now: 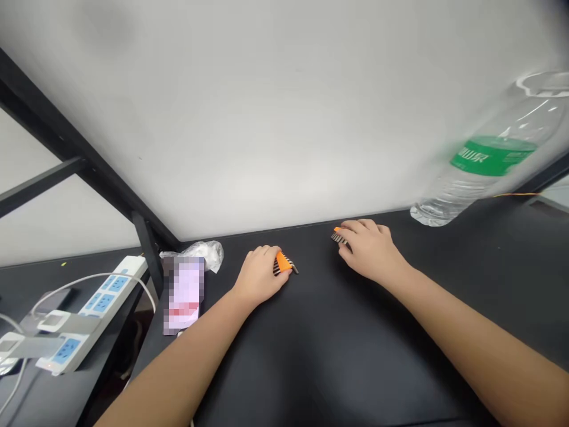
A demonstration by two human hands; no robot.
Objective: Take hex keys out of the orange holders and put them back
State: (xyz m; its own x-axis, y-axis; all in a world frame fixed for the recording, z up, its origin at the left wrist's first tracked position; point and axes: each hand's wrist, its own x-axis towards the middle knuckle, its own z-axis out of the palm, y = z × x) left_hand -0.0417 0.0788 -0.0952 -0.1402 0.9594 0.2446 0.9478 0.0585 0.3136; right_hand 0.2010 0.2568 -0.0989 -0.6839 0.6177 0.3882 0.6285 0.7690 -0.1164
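Note:
My left hand (259,274) rests on the black table (338,344) with its fingers curled round an orange holder of hex keys (283,263); the metal key ends stick out to the right. My right hand (368,249) lies further right near the back wall, fingers closed over a second orange hex key set (338,235), whose dark key ends show at the left of the fingers. The two hands are about a hand's width apart.
A clear plastic water bottle (484,160) with a green label stands at the back right. A crumpled plastic bag (205,254) and a blurred packet (184,293) lie left of my left hand. A white power strip (84,314) with cables sits far left, beside a black frame post (146,249).

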